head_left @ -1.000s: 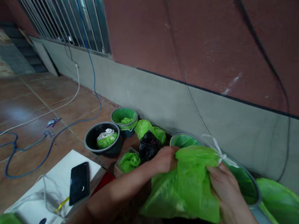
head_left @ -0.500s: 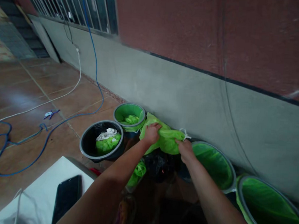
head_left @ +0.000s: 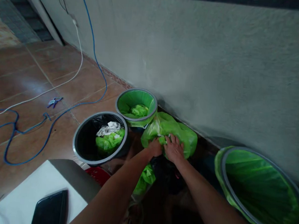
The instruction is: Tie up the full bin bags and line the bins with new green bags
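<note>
A filled, tied green plastic bag (head_left: 181,133) lies on the floor against the grey wall. My left hand (head_left: 154,148) is closed on the bag's near edge. My right hand (head_left: 173,148) lies on the bag beside it, fingers spread and pressing on the plastic. Just below my hands sit a black bag (head_left: 167,173) and a small container of green plastic (head_left: 144,181).
A small green-lined bin (head_left: 136,106) and a black bin (head_left: 98,138) with green and white waste stand to the left. A large green-lined bin (head_left: 259,191) stands at the right. Blue cable (head_left: 48,132) and white cable (head_left: 38,95) cross the tiles. A phone (head_left: 49,212) lies on a white board (head_left: 25,199).
Both hands carried the green bag away from me and set it down on the floor by the wall. The view tilted downward and closer.
</note>
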{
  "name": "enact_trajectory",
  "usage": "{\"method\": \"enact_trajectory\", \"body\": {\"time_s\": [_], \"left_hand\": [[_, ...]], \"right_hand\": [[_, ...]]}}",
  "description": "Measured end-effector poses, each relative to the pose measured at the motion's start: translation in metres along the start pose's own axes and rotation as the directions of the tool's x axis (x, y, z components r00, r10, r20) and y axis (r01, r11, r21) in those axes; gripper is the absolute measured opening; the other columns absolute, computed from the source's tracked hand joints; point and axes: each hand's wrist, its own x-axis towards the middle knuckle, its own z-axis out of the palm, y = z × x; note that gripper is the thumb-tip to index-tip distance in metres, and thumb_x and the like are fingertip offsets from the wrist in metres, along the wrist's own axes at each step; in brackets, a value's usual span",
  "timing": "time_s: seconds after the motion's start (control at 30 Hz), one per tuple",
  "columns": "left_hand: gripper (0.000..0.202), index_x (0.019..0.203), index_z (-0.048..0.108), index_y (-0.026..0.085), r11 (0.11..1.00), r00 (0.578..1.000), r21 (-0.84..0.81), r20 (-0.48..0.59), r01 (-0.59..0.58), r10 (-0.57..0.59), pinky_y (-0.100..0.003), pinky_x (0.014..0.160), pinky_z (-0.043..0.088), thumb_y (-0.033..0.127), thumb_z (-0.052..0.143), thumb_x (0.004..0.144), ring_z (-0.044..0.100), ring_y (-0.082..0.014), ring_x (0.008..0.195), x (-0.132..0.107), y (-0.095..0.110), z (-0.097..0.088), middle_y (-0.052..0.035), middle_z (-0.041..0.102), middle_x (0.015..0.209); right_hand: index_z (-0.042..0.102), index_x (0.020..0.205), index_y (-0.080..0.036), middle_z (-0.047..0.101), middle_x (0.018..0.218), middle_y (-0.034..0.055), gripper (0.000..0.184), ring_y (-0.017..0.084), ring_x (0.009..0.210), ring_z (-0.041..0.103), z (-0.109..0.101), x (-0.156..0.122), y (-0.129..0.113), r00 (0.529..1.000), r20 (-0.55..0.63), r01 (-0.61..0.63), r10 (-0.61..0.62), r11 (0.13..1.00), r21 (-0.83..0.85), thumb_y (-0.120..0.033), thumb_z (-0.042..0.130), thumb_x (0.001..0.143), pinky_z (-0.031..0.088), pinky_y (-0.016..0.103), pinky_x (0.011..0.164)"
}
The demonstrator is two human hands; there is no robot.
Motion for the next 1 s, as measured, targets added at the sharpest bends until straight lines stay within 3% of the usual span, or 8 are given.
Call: {"method": "enact_trajectory", "body": {"time_s": [0.13, 0.27, 0.37, 0.47, 0.57, 0.67, 0.87, 1.0], "left_hand": [[0.056, 0.130, 0.057, 0.013, 0.994, 0.990, 0.077, 0.126, -0.072, 0.062, -0.044, 0.105, 0.046, 0.014, 0.064, 0.074, 0.051, -0.0318, 0.128, -0.006, -0.006, 0.008, -0.0172, 0.054, 0.139], [0.049, 0.126, 0.058, 0.014, 0.992, 0.991, 0.107, 0.123, -0.059, 0.046, -0.044, 0.103, 0.047, 0.022, 0.062, 0.078, 0.054, -0.0316, 0.124, -0.011, 0.002, 0.004, -0.0164, 0.057, 0.134], [0.047, 0.126, 0.057, 0.014, 0.996, 0.999, 0.084, 0.044, 0.003, -0.006, -0.048, 0.102, 0.048, 0.029, 0.059, 0.081, 0.056, -0.0330, 0.121, -0.022, 0.008, -0.003, -0.0166, 0.057, 0.134], [0.052, 0.129, 0.054, 0.013, 0.995, 0.990, -0.073, -0.121, 0.068, -0.077, -0.042, 0.108, 0.044, 0.017, 0.059, 0.077, 0.053, -0.0295, 0.126, -0.041, 0.006, -0.014, -0.0154, 0.053, 0.140], [0.061, 0.133, 0.051, 0.012, 0.961, 0.930, -0.248, -0.310, 0.123, -0.199, -0.033, 0.112, 0.040, 0.004, 0.052, 0.073, 0.053, -0.0233, 0.127, -0.053, -0.001, -0.028, -0.0131, 0.055, 0.138], [0.065, 0.138, 0.047, 0.015, 0.934, 0.860, -0.309, -0.414, 0.177, -0.300, -0.034, 0.114, 0.037, 0.006, 0.053, 0.074, 0.048, -0.0247, 0.132, -0.049, -0.010, -0.040, -0.0131, 0.051, 0.142], [0.078, 0.150, 0.030, 0.021, 0.866, 0.869, -0.419, -0.276, 0.275, -0.410, -0.041, 0.116, 0.032, 0.036, 0.065, 0.082, 0.037, -0.0288, 0.142, -0.008, -0.037, -0.020, -0.0141, 0.036, 0.155], [0.067, 0.143, 0.041, 0.015, 0.851, 0.928, -0.474, -0.161, 0.226, -0.336, -0.037, 0.114, 0.035, 0.035, 0.065, 0.084, 0.043, -0.0261, 0.138, 0.012, -0.047, 0.011, -0.0162, 0.049, 0.146]], "right_hand": [[0.037, 0.149, -0.024, 0.038, 0.152, 0.0156, 0.054, 0.033, 0.137, 0.036, 0.033, 0.006, 0.030, 0.966, 0.224, -0.120, 0.132, 0.991, -0.067, -0.021, 0.035, 0.095, 0.034, 0.062, 0.103], [0.038, 0.148, -0.024, 0.047, 0.142, 0.0163, 0.056, 0.033, 0.129, 0.045, 0.030, 0.006, 0.032, 0.957, 0.237, -0.169, 0.169, 0.985, -0.019, -0.018, 0.038, 0.092, 0.039, 0.058, 0.099], [0.043, 0.145, -0.022, 0.045, 0.145, 0.0158, 0.057, 0.033, 0.129, 0.046, 0.012, 0.002, 0.020, 0.976, 0.152, -0.163, 0.153, 0.985, 0.057, -0.018, 0.045, 0.088, 0.041, 0.052, 0.100], [0.045, 0.142, -0.019, 0.041, 0.148, 0.0159, 0.057, 0.033, 0.131, 0.043, -0.003, -0.012, 0.010, 0.992, -0.012, -0.120, 0.122, 0.985, 0.125, -0.024, 0.052, 0.086, 0.041, 0.048, 0.103], [0.045, 0.141, -0.016, 0.040, 0.149, 0.0175, 0.056, 0.032, 0.132, 0.042, -0.007, -0.039, 0.003, 0.971, -0.211, -0.070, 0.109, 0.981, 0.181, -0.027, 0.052, 0.087, 0.039, 0.047, 0.105], [0.046, 0.141, -0.018, 0.037, 0.151, 0.0165, 0.053, 0.032, 0.134, 0.040, -0.002, -0.071, -0.010, 0.940, -0.332, -0.007, 0.074, 0.980, 0.198, -0.026, 0.049, 0.089, 0.038, 0.048, 0.106], [0.045, 0.143, -0.027, 0.032, 0.157, 0.0125, 0.057, 0.034, 0.143, 0.029, 0.016, -0.116, -0.030, 0.971, -0.208, 0.143, -0.117, 0.983, 0.115, -0.020, 0.052, 0.086, 0.028, 0.059, 0.112], [0.040, 0.145, -0.028, 0.024, 0.160, 0.0150, 0.071, 0.040, 0.145, 0.023, 0.039, -0.123, -0.005, 0.997, -0.024, -0.072, 0.073, 0.996, 0.046, -0.017, 0.061, 0.078, 0.028, 0.069, 0.105]]}}
